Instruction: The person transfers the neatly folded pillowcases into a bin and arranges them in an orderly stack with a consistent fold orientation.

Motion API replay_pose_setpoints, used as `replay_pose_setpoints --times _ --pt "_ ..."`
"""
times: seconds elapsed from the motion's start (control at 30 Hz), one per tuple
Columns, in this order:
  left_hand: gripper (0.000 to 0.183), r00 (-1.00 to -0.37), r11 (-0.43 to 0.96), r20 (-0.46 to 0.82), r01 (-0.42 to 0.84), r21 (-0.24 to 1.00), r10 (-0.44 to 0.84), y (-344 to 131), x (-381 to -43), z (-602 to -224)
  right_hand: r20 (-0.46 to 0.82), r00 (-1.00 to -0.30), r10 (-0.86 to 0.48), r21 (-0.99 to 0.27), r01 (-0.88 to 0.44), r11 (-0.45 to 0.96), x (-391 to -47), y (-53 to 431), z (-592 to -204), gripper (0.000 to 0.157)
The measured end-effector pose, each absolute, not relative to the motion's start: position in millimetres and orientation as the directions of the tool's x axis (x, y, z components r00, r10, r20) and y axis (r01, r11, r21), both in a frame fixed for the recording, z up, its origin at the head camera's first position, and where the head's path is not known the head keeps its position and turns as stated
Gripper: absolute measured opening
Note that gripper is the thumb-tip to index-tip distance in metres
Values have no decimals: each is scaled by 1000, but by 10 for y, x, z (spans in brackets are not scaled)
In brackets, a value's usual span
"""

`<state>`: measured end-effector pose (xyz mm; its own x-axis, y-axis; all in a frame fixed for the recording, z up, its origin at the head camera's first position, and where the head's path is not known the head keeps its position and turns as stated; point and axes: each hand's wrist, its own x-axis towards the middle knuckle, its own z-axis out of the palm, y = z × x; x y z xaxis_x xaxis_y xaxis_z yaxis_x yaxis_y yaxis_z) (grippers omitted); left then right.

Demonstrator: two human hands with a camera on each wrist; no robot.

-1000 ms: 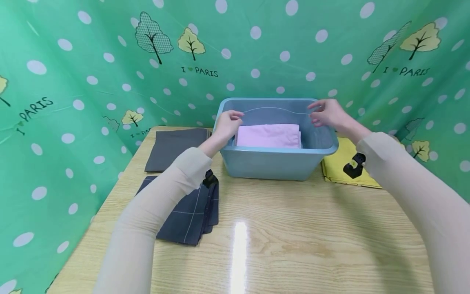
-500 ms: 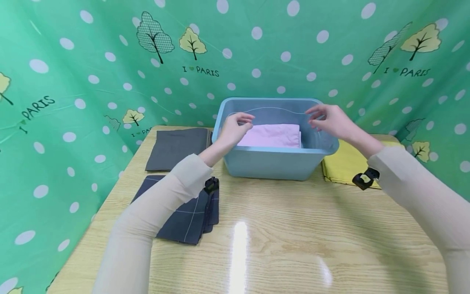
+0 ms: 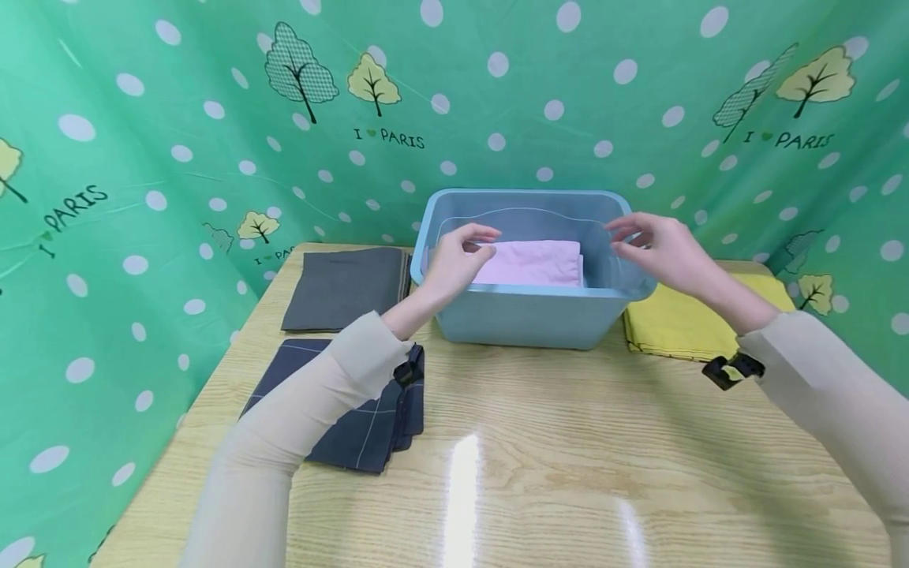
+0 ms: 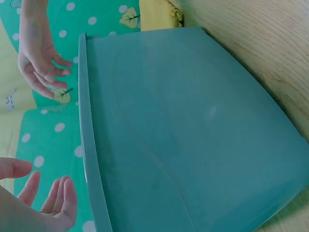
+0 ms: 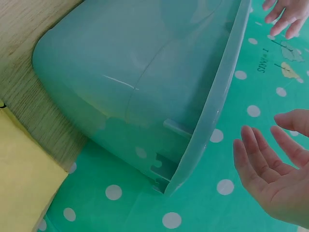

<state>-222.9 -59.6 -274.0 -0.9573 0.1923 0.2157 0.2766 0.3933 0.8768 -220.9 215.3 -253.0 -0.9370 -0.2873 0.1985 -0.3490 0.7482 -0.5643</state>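
A blue-grey plastic tub (image 3: 511,319) stands on the table with a folded pink cloth (image 3: 540,264) lying inside it. Over the tub's left part hovers my left hand (image 3: 456,262), fingers loosely bent and nothing in them; it hides the cloth's left end. At the right rim my right hand (image 3: 667,251) is raised, also with nothing between thumb and fingers. Both wrist views show the outside wall of the tub, with my left hand (image 4: 46,205) and my right hand (image 5: 275,176) above its rim, apart from it.
Left of the tub lies a folded dark grey cloth (image 3: 348,288), with a stack of navy checked cloths (image 3: 355,430) in front of it. A folded yellow cloth (image 3: 682,315) sits to the right. Behind the table hangs a green dotted curtain (image 3: 497,102).
My left hand has moved a little right and toward me over the tub. My right hand has drawn back toward me and to the right. The cloths and tub stay put.
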Motion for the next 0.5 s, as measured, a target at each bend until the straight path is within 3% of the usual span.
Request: replay_pose_setpoints --times 0.5 --pt "23 -900 291 349 417 861 259 -522 -1995 -2788 293 -924 -245 -536 -371 759 -1875 2300 -2543 27"
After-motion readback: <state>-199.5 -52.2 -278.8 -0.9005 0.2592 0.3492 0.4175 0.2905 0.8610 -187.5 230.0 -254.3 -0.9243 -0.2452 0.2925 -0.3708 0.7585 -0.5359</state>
